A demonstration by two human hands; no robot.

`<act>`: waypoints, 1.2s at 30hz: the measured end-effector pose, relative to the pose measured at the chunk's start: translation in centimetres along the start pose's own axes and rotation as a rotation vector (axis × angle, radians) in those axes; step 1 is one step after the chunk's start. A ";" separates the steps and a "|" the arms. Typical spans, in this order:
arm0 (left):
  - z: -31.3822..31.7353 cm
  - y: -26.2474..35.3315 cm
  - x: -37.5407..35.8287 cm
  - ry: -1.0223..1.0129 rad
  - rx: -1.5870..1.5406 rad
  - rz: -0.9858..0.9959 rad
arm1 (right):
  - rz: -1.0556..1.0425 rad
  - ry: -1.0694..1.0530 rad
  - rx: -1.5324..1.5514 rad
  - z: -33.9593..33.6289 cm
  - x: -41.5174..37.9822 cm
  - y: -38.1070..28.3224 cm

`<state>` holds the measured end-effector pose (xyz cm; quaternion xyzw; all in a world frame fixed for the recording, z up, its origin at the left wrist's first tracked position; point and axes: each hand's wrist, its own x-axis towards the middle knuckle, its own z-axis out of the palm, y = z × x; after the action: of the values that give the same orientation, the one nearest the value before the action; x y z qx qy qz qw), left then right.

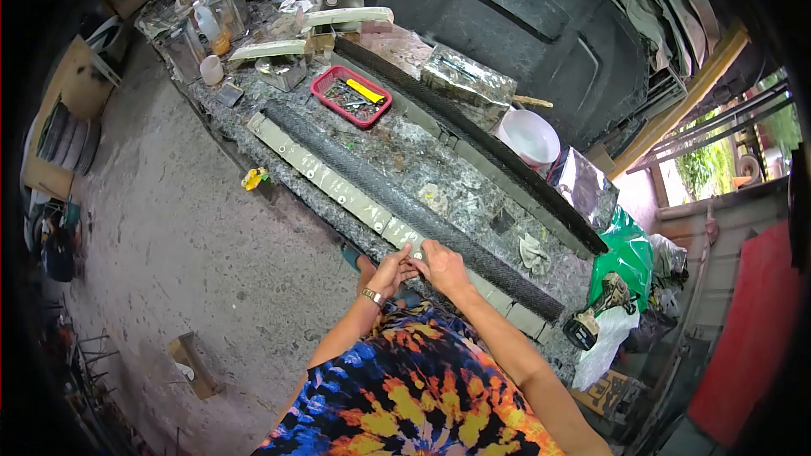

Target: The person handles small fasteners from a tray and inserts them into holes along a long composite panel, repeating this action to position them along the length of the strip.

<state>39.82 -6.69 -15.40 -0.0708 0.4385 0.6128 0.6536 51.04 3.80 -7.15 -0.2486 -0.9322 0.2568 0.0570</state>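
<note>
A long strip with a black, woven-looking surface lies lengthwise on the workbench. Along its near side runs a pale grey flange with several small round marks or holes. My left hand, below a wristwatch, pinches the flange's near edge, thumb uppermost. Close beside it, my right hand has its fingers bent over the same edge, fingertips almost meeting the left ones. Whether something small sits between the fingertips cannot be made out. Behind lies a second long black strip, roughly parallel.
A red basket holds small parts and a yellow-handled tool. A white bowl, a metal can, and a crumpled cloth are on the stained bench. At right lie a cordless drill and green plastic.
</note>
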 end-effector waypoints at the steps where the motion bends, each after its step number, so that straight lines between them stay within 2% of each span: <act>1: 0.1 0.1 -0.1 -0.001 -0.002 0.002 | -0.002 -0.001 -0.002 0.1 0.1 0.1; 7: -0.1 0.0 -0.1 -0.013 0.019 -0.002 | -0.107 -0.128 -0.053 -0.1 0.3 0.0; 9: 0.0 0.0 -0.1 -0.009 0.004 0.014 | -0.290 -0.127 -0.068 -0.8 0.7 0.0; 12: 0.0 0.0 -0.2 -0.012 0.011 0.015 | -0.321 -0.162 -0.099 -0.7 1.1 0.4; 18: -0.3 0.1 -0.1 -0.037 0.028 0.001 | -0.201 -0.227 -0.161 -0.5 0.9 0.2; 25: -0.1 0.4 -0.3 -0.030 0.033 0.005 | -0.242 -0.165 -0.007 -0.7 0.8 0.9; 27: 0.0 0.4 -0.4 -0.001 0.028 0.016 | -0.268 -0.080 -0.015 -0.6 0.8 0.9; 30: 0.0 0.5 -0.4 -0.011 0.044 0.020 | -0.229 -0.165 -0.066 -0.4 1.1 0.9; 36: -0.1 0.4 -0.3 -0.023 0.030 0.027 | -0.253 -0.104 0.006 -0.6 1.1 0.6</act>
<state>39.49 -6.90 -15.10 -0.0480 0.4410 0.6158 0.6512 50.53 5.08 -6.94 -0.1150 -0.9570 0.2629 0.0414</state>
